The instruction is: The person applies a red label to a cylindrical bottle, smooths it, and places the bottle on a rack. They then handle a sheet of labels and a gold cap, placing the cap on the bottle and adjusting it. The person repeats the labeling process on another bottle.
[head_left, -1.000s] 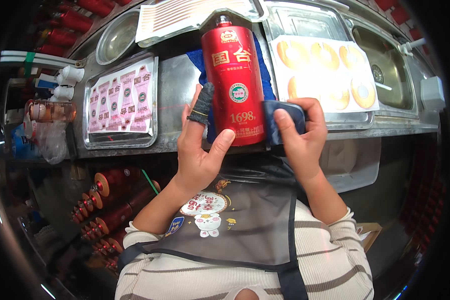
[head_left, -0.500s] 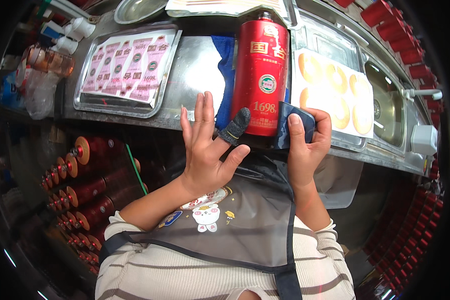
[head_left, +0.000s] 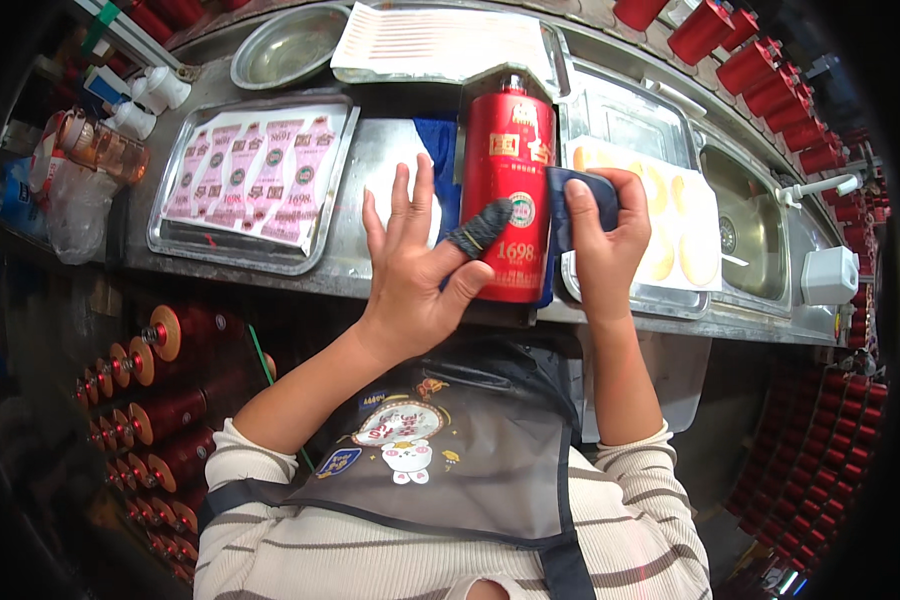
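Both hands work 1 red bottle (head_left: pixel 507 190) lying on the steel counter (head_left: pixel 370 160) — left hand (head_left: pixel 415 265) spread open, gloved thumb on it; right hand (head_left: pixel 600 235) presses a dark cloth (head_left: pixel 580 200) against its side.

Bright, even light from above falls on the centre, with soft glare on the steel table (head_left: pixel 390 170) and the red bottle (head_left: pixel 508 170). The rim darkens to black, and straight edges bend strongly there. The centre is sharp; the left shelves sit dim.
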A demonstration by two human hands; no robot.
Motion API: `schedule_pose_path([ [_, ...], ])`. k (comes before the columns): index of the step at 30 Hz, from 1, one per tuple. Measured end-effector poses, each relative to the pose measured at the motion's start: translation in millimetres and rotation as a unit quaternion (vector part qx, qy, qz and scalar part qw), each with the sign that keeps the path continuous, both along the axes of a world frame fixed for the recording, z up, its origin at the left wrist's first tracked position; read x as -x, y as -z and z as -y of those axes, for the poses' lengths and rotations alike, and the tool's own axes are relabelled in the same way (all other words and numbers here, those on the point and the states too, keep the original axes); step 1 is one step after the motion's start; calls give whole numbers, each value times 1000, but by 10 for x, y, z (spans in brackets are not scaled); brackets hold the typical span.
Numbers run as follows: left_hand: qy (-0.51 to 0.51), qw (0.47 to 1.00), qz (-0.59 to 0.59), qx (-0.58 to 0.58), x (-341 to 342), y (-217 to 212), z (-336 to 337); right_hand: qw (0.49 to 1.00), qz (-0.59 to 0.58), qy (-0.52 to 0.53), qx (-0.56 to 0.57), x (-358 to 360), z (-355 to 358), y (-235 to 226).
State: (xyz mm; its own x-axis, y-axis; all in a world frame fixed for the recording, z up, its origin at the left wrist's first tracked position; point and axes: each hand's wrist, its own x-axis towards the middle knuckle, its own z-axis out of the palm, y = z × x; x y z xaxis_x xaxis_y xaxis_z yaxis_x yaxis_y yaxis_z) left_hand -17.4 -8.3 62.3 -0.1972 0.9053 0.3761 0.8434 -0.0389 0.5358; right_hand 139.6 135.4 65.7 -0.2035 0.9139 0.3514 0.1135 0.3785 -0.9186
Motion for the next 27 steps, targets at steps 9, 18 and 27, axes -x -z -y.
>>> schedule_pose_path([
  [9,-1,1000,5,-10,215,-57,-416,998,21,-48,-40,189,-133,-232],
  [18,-4,999,39,-2,392,-13,-643,992,-91,-8,82,0,-41,75],
  [27,23,994,-85,-61,373,-254,-975,991,-110,-24,76,7,27,38],
])
